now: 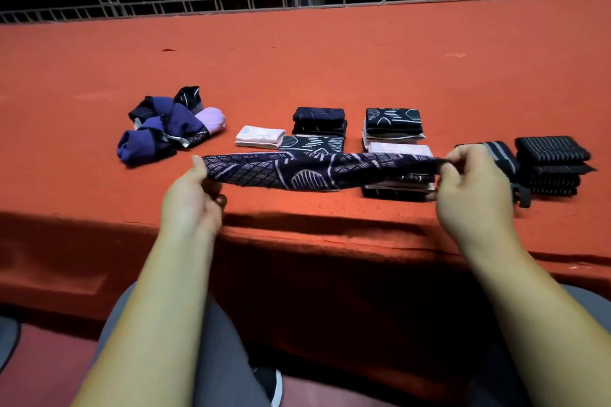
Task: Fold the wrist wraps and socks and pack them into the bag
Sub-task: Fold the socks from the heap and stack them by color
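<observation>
Socks not yet folded lie in a loose heap (168, 127) on the left side of the red table (297, 59), near enough for you to reach. Next comes your left hand (191, 198). Its thumb and fingers pinch one end of a dark patterned sock (307, 170). You hold this sock up over the near part of the table, pulled long and flat, likely to smooth it out before you fold it. Behind it sit the folded socks: a pink one (259, 136) and dark stacks (319, 119). They stay apart from the heap, so done and not done do not mix. Your right hand (469, 188) pinches the sock's other end. Far right, the black striped wrist wraps (552, 165) sit folded in a stack. No bag shows, so packing looks like a later job.
</observation>
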